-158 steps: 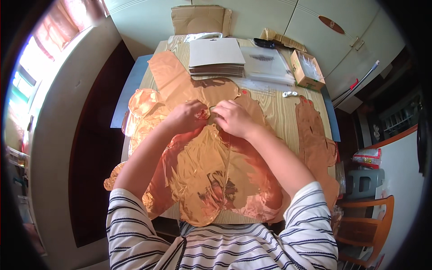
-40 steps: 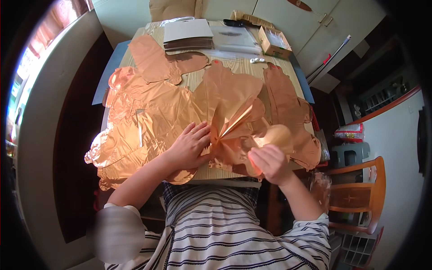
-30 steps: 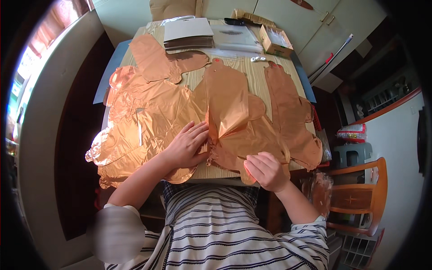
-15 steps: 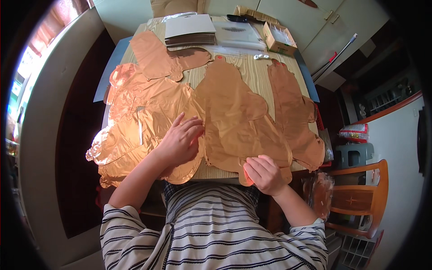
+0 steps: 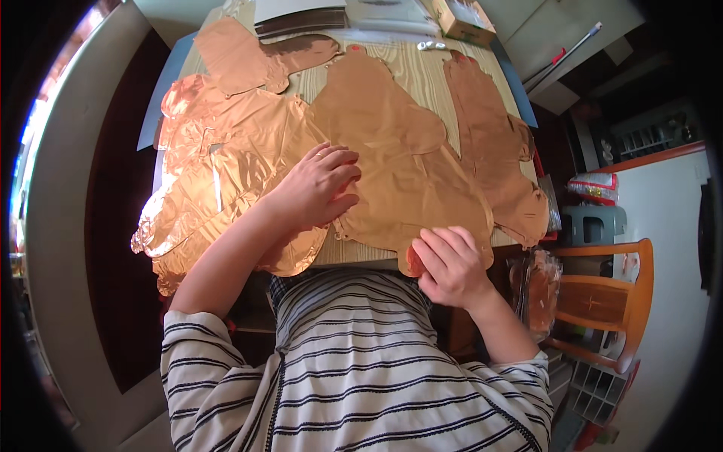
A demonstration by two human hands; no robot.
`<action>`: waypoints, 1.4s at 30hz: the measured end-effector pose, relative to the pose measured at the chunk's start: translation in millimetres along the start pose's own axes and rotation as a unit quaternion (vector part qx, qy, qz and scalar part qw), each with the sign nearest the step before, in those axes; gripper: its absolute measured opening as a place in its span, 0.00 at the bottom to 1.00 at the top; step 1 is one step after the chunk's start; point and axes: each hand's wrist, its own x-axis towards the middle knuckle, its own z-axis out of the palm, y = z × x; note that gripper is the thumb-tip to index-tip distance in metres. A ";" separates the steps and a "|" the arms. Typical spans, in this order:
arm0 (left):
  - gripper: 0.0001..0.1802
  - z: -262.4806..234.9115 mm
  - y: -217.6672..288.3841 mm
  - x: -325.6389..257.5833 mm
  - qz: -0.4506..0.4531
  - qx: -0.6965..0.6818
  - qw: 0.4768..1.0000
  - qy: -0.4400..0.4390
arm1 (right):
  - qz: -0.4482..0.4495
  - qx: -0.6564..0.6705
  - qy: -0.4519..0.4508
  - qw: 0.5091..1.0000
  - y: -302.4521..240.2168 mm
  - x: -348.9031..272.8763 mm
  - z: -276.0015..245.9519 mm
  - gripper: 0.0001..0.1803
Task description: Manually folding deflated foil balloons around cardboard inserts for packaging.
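One large copper foil sheet [image 5: 399,173], which I saw creased and partly lifted about a second ago, now lies nearly flat mid-surface [image 5: 422,75], leaving most of its outline spread for handling. My left grip [image 5: 320,184] arches by its left edge with fingers loosely spread, though I cannot tell whether they touch it, while my right grip [image 5: 452,264] seems to pinch the sheet's near edge. Beyond, I see an open carton [image 5: 468,32] holding clear plastic items, and a clear packet [image 5: 542,294] with copper-coloured contents near a wooden chair [image 5: 599,301]
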 end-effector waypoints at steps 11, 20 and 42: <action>0.25 2.8 -3.9 -7.6 -0.026 -0.012 1.000 -0.009 | 0.626 0.595 0.106 0.494 -33.3 -61.6 22.2 0.22; 0.27 3.8 -0.7 -11.7 -0.013 -0.014 1.000 0.000 | 0.645 0.531 0.166 0.523 -45.5 -40.0 35.8 0.18; 0.30 12.7 5.7 5.0 0.029 -0.024 0.999 0.008 | 0.636 0.498 0.169 0.564 -34.1 -46.8 28.0 0.18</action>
